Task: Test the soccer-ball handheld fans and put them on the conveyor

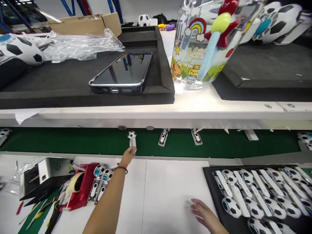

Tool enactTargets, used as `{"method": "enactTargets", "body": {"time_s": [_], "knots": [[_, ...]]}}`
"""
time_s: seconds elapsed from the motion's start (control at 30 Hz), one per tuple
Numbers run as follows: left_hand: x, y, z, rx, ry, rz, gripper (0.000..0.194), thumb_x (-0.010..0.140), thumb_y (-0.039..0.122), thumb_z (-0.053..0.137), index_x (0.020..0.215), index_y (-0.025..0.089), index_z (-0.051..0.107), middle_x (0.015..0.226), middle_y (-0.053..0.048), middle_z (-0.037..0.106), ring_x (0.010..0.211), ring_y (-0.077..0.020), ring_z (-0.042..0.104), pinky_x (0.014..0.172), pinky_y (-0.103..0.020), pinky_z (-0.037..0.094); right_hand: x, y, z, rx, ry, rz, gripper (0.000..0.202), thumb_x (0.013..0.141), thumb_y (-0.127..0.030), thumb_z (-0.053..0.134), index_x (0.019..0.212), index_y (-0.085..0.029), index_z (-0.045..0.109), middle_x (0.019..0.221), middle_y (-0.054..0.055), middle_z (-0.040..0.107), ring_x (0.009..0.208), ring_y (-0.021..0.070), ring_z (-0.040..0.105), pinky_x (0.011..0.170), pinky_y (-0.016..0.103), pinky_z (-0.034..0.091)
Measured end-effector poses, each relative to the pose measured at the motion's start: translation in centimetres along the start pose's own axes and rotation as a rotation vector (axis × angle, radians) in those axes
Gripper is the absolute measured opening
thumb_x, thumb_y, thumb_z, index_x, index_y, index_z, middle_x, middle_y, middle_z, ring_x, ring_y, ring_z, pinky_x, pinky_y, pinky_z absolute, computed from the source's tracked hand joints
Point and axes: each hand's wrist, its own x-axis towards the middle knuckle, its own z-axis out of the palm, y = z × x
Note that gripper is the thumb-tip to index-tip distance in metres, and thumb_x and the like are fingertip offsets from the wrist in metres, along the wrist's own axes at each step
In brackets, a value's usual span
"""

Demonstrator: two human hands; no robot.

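Note:
My left hand (128, 156) reaches out to the near edge of the green belt (85, 139). Its fingers are closed on the lower end of a white soccer-ball-headed handle piece (132, 136), whose ball end points away from me. Over the white worktop (168, 182), my right hand (204, 213) is open and holds nothing, its fingers slightly blurred. To its right, a black foam tray (211, 177) carries several similar pieces in rows. Two open-backed handle pieces (162, 137) (197, 137) lie on the belt, their far ends partly hidden by the shelf.
A red tape dispenser (85, 191) stands left of my left forearm, beside two soccer-ball pieces (103, 175). Farther left are a white-and-black box-shaped device (52, 169) and tools. The overhead shelf (195, 112) bears a phone (122, 73) and a clear decorated pitcher (192, 61).

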Motion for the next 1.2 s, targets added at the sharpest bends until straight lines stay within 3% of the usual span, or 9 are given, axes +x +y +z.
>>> {"method": "enactTargets", "body": {"time_s": [0.17, 0.3, 0.47, 0.63, 0.77, 0.93, 1.07, 1.13, 1.2], "knots": [[-11.3, 2.4, 3.8, -0.017, -0.110, 0.102, 0.010, 0.074, 0.027, 0.060, 0.075, 0.019, 0.064, 0.088, -0.005, 0.054, 0.084, -0.0188, 0.054, 0.083, -0.032, 0.045, -3.8, -7.0, 4.5, 0.013, -0.165, -0.265, 0.045, 0.067, -0.051, 0.062, 0.103, -0.025, 0.061, 0.109, 0.007, 0.061, 0.098, 0.0220, 0.059, 0.084, 0.034, 0.044], [-20.4, 4.9, 6.0, 0.072, -0.179, 0.165, 0.010, 0.072, 0.026, 0.058, 0.074, 0.023, 0.067, 0.100, -0.008, 0.049, 0.089, -0.0245, 0.051, 0.089, -0.039, 0.038, -8.0, -11.9, 7.3, -0.044, -0.275, -0.715, 0.049, 0.078, -0.046, 0.055, 0.124, -0.033, 0.047, 0.143, 0.002, 0.023, 0.121, 0.0230, 0.040, 0.094, 0.037, 0.041], [-27.2, 6.3, 6.6, 0.079, -0.187, 0.092, 0.012, 0.071, 0.027, 0.058, 0.081, 0.025, 0.065, 0.112, -0.010, 0.048, 0.108, -0.0350, 0.043, 0.096, -0.046, 0.029, -11.8, -13.1, 8.1, -0.112, -0.287, -0.838, 0.054, 0.085, -0.038, 0.048, 0.135, -0.036, 0.028, 0.138, 0.003, 0.029, 0.108, 0.0192, 0.050, 0.093, 0.039, 0.043], [-30.3, 6.6, 5.7, 0.250, -0.132, 0.141, 0.013, 0.068, 0.023, 0.060, 0.078, 0.026, 0.067, 0.117, -0.012, 0.047, 0.108, -0.0386, 0.040, 0.097, -0.051, 0.025, -14.4, -12.0, 8.1, -0.312, -0.164, -0.971, 0.046, 0.083, -0.031, 0.050, 0.127, -0.033, 0.041, 0.122, 0.006, 0.036, 0.097, 0.0180, 0.051, 0.079, 0.033, 0.051], [-31.9, 6.7, 5.4, 0.434, -0.118, 0.307, 0.022, 0.077, 0.019, 0.047, 0.085, 0.022, 0.067, 0.121, -0.014, 0.043, 0.109, -0.0363, 0.040, 0.092, -0.055, 0.030, -15.6, -11.7, 8.3, -0.281, -0.149, -1.011, 0.033, 0.082, -0.028, 0.049, 0.115, -0.030, 0.051, 0.115, 0.006, 0.038, 0.092, 0.0166, 0.053, 0.074, 0.030, 0.052], [-33.1, 6.9, 4.5, 0.340, -0.302, 0.511, 0.034, 0.084, 0.023, 0.043, 0.116, 0.029, 0.054, 0.140, -0.008, 0.018, 0.125, -0.0308, 0.027, 0.099, -0.049, 0.028, -16.2, -11.0, 8.2, -0.099, -0.179, -1.014, 0.022, 0.084, -0.027, 0.047, 0.105, -0.028, 0.054, 0.102, 0.003, 0.047, 0.080, 0.0139, 0.055, 0.071, 0.029, 0.048], [-32.9, 9.0, 4.0, -0.309, -0.443, 0.099, 0.051, 0.086, 0.035, 0.042, 0.133, 0.029, 0.023, 0.130, -0.012, 0.037, 0.116, -0.0270, 0.043, 0.094, -0.046, 0.037, -18.0, -10.2, 8.1, -0.038, -0.278, -0.982, 0.019, 0.084, -0.027, 0.047, 0.102, -0.028, 0.053, 0.105, 0.003, 0.049, 0.080, 0.0137, 0.054, 0.071, 0.028, 0.047], [-32.7, 10.0, 4.1, -0.550, -0.572, -0.120, 0.057, 0.083, 0.037, 0.049, 0.131, 0.027, 0.021, 0.117, -0.012, 0.047, 0.098, -0.0266, 0.056, 0.079, -0.043, 0.047, -19.3, -9.9, 8.1, -0.078, -0.333, -0.977, 0.019, 0.086, -0.026, 0.045, 0.102, -0.029, 0.053, 0.108, 0.003, 0.047, 0.081, 0.0139, 0.053, 0.067, 0.027, 0.047], [-32.9, 10.4, 4.3, -0.654, -0.653, -0.186, 0.058, 0.079, 0.034, 0.056, 0.127, 0.025, 0.025, 0.102, -0.009, 0.053, 0.079, -0.0226, 0.061, 0.066, -0.037, 0.049, -20.5, -9.8, 8.1, -0.146, -0.358, -0.990, 0.020, 0.087, -0.026, 0.042, 0.103, -0.030, 0.054, 0.109, 0.003, 0.045, 0.080, 0.0136, 0.053, 0.066, 0.027, 0.048]]}}
